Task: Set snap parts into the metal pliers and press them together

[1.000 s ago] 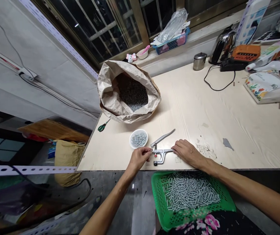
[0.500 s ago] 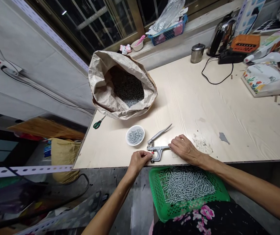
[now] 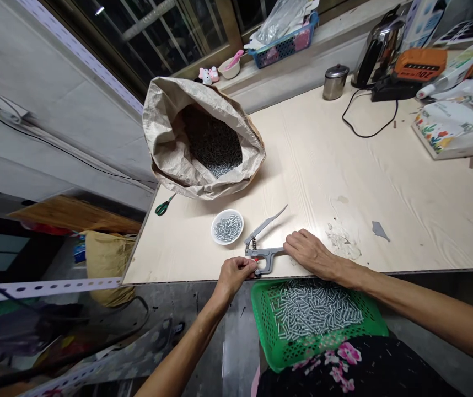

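Note:
A grey pair of snap pliers (image 3: 266, 253) lies on the table near its front edge, its upper handle raised away from the lower one. My right hand (image 3: 308, 251) has its fingers closed on the end of the lower handle. Fingertips pinched together, my left hand (image 3: 236, 274) is at the jaw beside a small red part (image 3: 256, 259); whatever is between the fingers is too small to make out. Just beyond my left hand stands a white bowl (image 3: 212, 231) of small silvery metal pieces.
A large paper-lined sack (image 3: 160, 132) of metal pieces stands behind the bowl, with green-handled scissors (image 3: 162, 208) to its left. Below the table edge a green basket (image 3: 263, 336) holds many screw-like pieces. A steel canister (image 3: 334, 82), kettle (image 3: 379, 49) and tissue pack (image 3: 453, 127) are farther back.
The view has shifted slightly. My left hand stays pinched at the jaw, and my right hand keeps hold of the lower handle. The upper handle is still raised.

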`<state>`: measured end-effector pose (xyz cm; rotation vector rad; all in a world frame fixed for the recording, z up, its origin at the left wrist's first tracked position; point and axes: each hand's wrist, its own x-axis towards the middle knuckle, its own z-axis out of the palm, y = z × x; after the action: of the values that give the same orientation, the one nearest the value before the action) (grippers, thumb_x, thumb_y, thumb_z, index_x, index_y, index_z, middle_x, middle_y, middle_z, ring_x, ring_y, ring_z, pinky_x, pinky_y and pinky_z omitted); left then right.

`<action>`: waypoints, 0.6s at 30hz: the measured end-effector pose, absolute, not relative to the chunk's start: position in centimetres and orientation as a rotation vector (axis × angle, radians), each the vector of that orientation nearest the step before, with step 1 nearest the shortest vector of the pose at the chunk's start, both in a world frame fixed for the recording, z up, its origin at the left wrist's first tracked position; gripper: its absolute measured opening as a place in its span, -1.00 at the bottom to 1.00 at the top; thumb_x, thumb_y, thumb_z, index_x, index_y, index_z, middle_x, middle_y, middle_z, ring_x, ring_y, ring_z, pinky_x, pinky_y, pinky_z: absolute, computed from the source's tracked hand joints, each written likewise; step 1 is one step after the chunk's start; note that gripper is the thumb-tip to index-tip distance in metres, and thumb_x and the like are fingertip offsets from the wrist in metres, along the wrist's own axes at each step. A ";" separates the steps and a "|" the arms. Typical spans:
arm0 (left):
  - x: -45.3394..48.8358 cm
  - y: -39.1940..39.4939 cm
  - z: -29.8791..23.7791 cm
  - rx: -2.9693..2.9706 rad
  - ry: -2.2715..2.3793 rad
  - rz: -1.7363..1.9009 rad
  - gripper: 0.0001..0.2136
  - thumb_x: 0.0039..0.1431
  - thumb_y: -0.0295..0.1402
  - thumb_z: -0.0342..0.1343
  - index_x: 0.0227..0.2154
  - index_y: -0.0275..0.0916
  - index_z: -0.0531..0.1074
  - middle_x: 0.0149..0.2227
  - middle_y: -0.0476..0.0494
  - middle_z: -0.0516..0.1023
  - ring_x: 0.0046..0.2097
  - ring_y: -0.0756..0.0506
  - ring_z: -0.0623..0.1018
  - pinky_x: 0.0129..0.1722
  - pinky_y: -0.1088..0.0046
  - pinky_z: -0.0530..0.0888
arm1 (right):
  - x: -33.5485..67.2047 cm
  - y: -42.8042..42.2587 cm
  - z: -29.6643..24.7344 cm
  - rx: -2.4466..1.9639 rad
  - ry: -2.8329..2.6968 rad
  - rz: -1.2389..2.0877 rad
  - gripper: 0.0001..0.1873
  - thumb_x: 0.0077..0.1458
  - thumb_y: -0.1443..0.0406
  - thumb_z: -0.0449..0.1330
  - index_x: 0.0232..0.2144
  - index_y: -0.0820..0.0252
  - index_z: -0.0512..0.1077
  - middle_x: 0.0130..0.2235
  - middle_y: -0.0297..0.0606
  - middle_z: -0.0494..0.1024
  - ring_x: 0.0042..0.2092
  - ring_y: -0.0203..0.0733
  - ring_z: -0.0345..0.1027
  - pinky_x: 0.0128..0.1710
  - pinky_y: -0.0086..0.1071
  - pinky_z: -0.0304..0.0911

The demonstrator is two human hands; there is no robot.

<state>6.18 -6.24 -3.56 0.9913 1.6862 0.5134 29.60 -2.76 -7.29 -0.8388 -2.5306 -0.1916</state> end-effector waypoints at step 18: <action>5.8 -5.5 -3.3 1.315 1.618 0.216 -0.69 -0.14 -0.11 0.14 -0.65 -0.31 0.41 -0.66 0.02 0.33 -0.55 0.04 0.28 -0.51 0.51 0.17 | 30.1 -2.9 -8.0 -0.985 -2.558 -0.035 -0.83 0.22 0.37 0.04 -0.43 0.20 0.34 -0.40 -0.27 0.40 -0.31 -0.18 0.15 -0.28 -0.26 -0.06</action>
<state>5.80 -5.51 -3.29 1.3150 1.6185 0.2165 30.08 -2.94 -8.03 -0.9852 -2.5580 -0.0352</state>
